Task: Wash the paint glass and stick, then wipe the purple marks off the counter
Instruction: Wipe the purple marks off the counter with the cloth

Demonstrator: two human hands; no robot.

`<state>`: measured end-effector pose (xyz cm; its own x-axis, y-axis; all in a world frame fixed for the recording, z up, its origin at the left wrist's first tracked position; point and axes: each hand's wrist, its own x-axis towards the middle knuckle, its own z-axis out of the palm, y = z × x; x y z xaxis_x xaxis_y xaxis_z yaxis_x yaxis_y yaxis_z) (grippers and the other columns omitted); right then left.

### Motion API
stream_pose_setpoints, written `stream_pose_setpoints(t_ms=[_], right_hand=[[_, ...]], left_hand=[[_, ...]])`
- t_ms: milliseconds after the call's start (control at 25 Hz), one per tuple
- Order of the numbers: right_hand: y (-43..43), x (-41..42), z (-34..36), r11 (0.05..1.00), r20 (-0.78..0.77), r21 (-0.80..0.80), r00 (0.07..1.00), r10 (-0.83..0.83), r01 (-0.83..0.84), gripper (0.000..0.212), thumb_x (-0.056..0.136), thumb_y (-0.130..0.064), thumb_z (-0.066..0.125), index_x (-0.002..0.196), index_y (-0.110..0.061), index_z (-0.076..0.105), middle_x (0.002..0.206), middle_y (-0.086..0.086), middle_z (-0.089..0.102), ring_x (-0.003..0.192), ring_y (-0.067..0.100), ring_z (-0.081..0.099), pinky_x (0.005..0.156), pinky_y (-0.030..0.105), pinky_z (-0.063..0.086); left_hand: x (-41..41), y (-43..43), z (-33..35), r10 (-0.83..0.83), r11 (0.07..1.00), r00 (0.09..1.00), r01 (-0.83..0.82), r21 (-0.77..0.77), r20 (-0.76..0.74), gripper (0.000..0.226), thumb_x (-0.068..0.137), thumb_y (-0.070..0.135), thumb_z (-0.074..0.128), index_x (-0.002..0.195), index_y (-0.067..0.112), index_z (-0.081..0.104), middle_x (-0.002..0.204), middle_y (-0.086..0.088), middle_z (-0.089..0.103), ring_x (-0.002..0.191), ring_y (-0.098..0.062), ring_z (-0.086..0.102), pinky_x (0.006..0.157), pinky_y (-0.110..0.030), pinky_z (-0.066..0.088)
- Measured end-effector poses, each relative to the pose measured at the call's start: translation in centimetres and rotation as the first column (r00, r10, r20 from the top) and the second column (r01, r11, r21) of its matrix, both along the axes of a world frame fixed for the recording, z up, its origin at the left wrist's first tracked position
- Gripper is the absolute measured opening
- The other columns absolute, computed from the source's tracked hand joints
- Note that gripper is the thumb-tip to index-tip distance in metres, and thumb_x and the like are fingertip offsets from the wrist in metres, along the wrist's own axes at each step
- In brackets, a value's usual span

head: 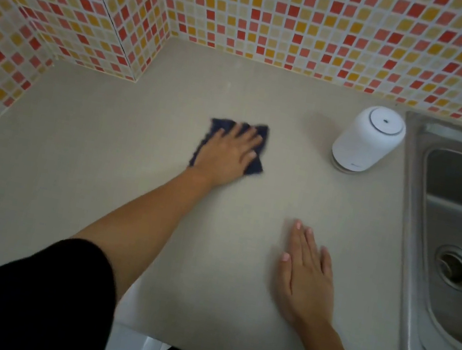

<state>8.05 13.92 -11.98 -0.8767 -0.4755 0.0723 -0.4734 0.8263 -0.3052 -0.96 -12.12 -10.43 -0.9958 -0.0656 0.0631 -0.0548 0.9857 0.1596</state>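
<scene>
A mosaic wall of red, orange and cream tiles [282, 14] backed the smooth beige stone counter [104, 152], and a stainless steel sink [403, 220] was set into the counter's right end. The left hand [227, 152], reached out from a black sleeve [32, 294], pressed with flat, spread fingers on a dark blue square cloth [219, 126] at mid-counter. The right hand [306, 280] lay palm-down nearer the front edge, fingers straight and holding nothing. A white rounded plastic canister [365, 140] stood just beside the sink.
</scene>
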Motion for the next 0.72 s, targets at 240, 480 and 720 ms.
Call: stream_pose_setpoints(t_ms=[240,480,720], right_hand=[[5.4,0.1,2.8,0.983,0.131,-0.129,0.985,-0.111,0.128,0.059,0.091,-0.042,0.016,0.146,-0.02,0.017,0.152,-0.008,0.014,0.142,0.006,0.003,0.114,0.035,-0.003],[16.5,-0.2,2.1,0.957,0.141,0.186,0.958,-0.251,0.223,0.063,0.092,-0.046,0.01,0.148,-0.018,0.013,0.156,0.001,0.005,0.143,0.025,0.016,0.111,0.053,0.023],[16.9,-0.5,1.1,0.969,0.127,0.136,0.967,-0.221,0.204,0.06,0.093,-0.038,0.016,0.148,-0.015,0.017,0.156,0.005,0.012,0.14,0.027,0.027,0.108,0.048,0.032]], left_hand=[[20.2,3.3,0.0,-0.556,0.831,0.824,0.556,0.033,0.11,0.045,0.1,0.04,0.024,0.14,0.024,0.039,0.145,0.006,0.044,0.139,-0.012,0.03,0.111,-0.035,0.023],[10.3,-2.6,0.2,0.006,1.0,0.995,-0.007,0.006,0.104,0.064,0.095,0.053,0.009,0.145,0.022,0.035,0.152,0.0,0.035,0.145,-0.014,0.016,0.114,-0.043,0.019],[7.0,14.8,-0.8,-0.163,0.987,0.985,0.163,0.011,0.057,0.049,0.098,0.039,0.027,0.143,0.025,0.038,0.151,0.005,0.036,0.142,-0.023,0.028,0.112,-0.048,0.028]])
